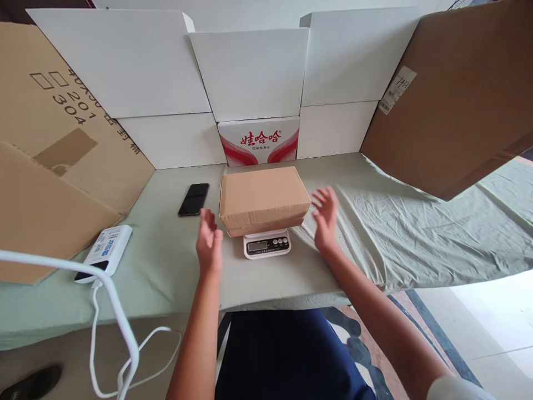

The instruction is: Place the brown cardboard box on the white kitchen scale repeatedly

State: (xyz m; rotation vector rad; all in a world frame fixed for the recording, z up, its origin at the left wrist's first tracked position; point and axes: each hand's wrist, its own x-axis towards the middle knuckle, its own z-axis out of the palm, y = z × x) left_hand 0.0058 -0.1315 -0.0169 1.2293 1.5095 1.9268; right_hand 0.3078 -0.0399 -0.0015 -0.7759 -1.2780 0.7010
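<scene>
A closed brown cardboard box [264, 194] rests on a small white kitchen scale [267, 245] in front of me. The scale's dark display and several round buttons face me, while the box hides its platform. To the left of the box, my left hand [209, 241] is held with fingers apart and nothing in it. My right hand [325, 216] is beside the box's right side, fingers spread and also bare. A gap shows between the left hand and the box; the right fingertips are close to its corner.
A black phone [194, 199] lies on the green cloth [162, 261] at left. Near it is a white power bank [106, 251] with a white cable [95, 311]. White boxes [254, 72], a red-and-white carton [260, 141] and large brown cartons [453, 94] wall the table.
</scene>
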